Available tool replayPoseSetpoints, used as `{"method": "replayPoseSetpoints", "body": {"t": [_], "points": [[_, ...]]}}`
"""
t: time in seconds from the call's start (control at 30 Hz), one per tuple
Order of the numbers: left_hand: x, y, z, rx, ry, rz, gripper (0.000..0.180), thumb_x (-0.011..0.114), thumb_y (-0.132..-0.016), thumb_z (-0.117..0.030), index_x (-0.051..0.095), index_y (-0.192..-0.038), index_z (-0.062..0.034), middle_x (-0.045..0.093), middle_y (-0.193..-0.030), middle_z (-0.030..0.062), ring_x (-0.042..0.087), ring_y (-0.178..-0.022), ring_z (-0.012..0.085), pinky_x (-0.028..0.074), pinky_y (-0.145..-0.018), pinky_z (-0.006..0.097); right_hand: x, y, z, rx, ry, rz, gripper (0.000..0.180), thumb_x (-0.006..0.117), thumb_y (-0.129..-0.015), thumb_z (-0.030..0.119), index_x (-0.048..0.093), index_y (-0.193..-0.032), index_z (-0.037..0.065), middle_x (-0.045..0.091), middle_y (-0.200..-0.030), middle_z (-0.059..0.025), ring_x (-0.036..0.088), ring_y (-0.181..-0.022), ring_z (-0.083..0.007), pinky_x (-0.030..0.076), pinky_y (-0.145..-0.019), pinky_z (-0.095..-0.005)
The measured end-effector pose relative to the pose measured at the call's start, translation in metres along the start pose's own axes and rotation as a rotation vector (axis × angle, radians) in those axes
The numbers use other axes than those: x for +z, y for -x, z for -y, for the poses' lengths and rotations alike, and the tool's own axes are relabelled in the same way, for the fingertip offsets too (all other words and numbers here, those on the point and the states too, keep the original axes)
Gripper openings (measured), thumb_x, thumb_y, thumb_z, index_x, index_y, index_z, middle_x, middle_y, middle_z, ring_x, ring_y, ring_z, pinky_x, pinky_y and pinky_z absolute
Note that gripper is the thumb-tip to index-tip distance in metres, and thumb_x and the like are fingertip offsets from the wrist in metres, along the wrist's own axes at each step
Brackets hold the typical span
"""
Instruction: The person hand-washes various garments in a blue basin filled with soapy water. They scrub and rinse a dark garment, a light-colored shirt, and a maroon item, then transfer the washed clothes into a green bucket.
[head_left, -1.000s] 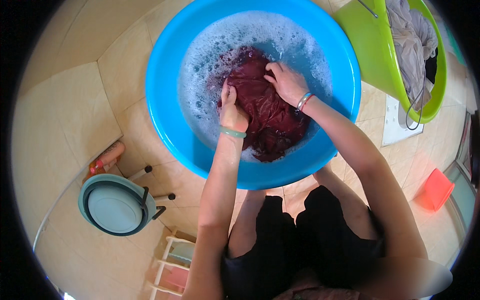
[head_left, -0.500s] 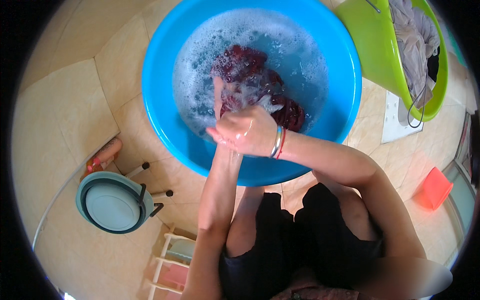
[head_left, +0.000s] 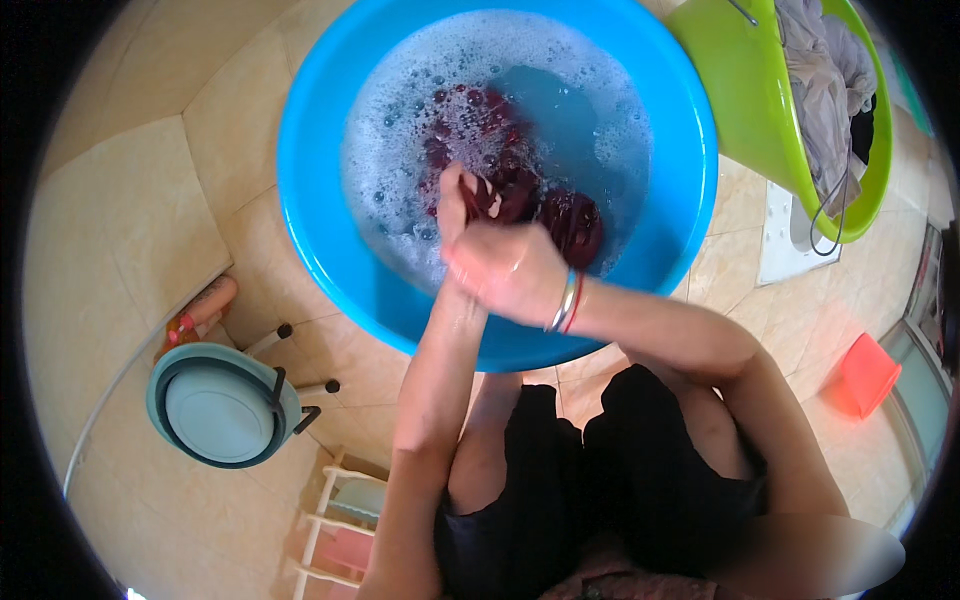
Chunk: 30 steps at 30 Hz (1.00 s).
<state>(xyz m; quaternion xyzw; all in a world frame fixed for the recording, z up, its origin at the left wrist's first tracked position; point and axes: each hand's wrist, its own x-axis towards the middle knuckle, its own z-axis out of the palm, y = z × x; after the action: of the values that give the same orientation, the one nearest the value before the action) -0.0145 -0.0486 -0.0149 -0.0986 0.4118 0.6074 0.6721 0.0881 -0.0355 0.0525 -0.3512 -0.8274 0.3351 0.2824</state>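
At about 8 o'clock on the tiled floor point(head_left: 130, 200) stands a small teal stool point(head_left: 220, 405) with dark legs, and an orange bottle point(head_left: 200, 310) lies just beside it. Near 6 o'clock is a little white rack point(head_left: 335, 520).

In the middle, toward 12 o'clock, sits a big blue basin point(head_left: 330, 250) full of soapy water and white foam point(head_left: 400, 150). A dark red cloth point(head_left: 560, 215) lies wet and bunched in the water. It stretches from about 11 o'clock to 4 o'clock inside the basin, and part of it is lifted out of the water.

The left hand point(head_left: 455, 200) reaches up into the basin and is closed tight on the cloth's lifted end. The right hand point(head_left: 510, 270) wears 2 bangles at the wrist. It lies across the left wrist, and its fingers seem curled on the cloth too, but that grip is partly hidden. The rest of the cloth lies just past both hands, toward 1 o'clock. The left hand is the nearer one to it.

At 2 o'clock a green tub point(head_left: 760, 100) holds grey clothes point(head_left: 820, 90). At 4 o'clock a small orange box point(head_left: 865, 375) sits on the floor.
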Motion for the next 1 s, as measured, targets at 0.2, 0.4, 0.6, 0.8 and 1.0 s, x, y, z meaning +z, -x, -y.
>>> {"method": "replayPoseSetpoints", "body": {"t": [0.2,0.4,0.6,0.8,1.0], "points": [[0.051,0.061,0.007,0.375,-0.687,0.059,0.032,0.047,-0.096,-0.023,0.043,-0.067,-0.0098,0.048,-0.071,0.0040,0.046,-0.071,0.0129,0.034,-0.067,0.026,-0.010,0.003,-0.075,0.462,-0.140,0.136,0.017,0.057,-0.090,0.021,0.056,-0.083,0.006,0.062,-0.074,-0.0170,0.062,-0.070,-0.0401,0.049,-0.057,-0.0443],[0.072,0.094,-0.020,0.547,-0.926,0.728,0.034,0.047,-0.091,-0.018,0.042,-0.060,-0.0074,0.045,-0.058,0.0035,0.043,-0.054,0.0245,0.034,-0.059,0.036,-0.030,-0.005,-0.096,0.149,-0.148,0.314,0.042,0.061,-0.080,0.002,0.054,-0.120,0.010,0.049,-0.130,-0.0148,0.049,-0.117,-0.0337,0.044,-0.096,-0.0409],[0.058,0.103,-0.048,0.634,-0.932,0.571,0.044,0.040,-0.096,-0.028,0.043,-0.055,-0.0111,0.064,-0.084,0.0086,0.057,-0.075,0.0220,0.035,-0.089,0.040,-0.054,-0.008,-0.111,0.658,-0.871,0.184,0.016,0.058,-0.088,0.011,0.060,-0.103,0.004,0.064,-0.101,-0.0038,0.060,-0.095,-0.0130,0.048,-0.087,-0.0287],[-0.011,0.071,-0.073,0.457,-0.809,-0.255,0.051,0.034,-0.102,-0.048,0.050,-0.071,-0.0103,0.061,-0.085,0.0045,0.042,-0.061,0.0064,0.033,-0.058,0.024,-0.087,-0.020,-0.097,0.739,-1.245,-0.425,0.023,0.050,-0.096,0.015,0.055,-0.114,0.002,0.061,-0.109,-0.0062,0.060,-0.100,-0.0164,0.050,-0.086,-0.0321],[-0.036,0.037,-0.075,0.475,-0.667,-0.484,0.027,0.052,-0.099,-0.033,0.057,-0.097,-0.0068,0.058,-0.090,0.0011,0.051,-0.075,0.0074,0.040,-0.064,0.022,-0.086,-0.040,-0.135,0.551,-0.324,-0.392,0.044,0.065,-0.085,0.014,0.051,-0.125,0.002,0.063,-0.110,-0.0110,0.060,-0.103,-0.0211,0.046,-0.092,-0.0300]]}}
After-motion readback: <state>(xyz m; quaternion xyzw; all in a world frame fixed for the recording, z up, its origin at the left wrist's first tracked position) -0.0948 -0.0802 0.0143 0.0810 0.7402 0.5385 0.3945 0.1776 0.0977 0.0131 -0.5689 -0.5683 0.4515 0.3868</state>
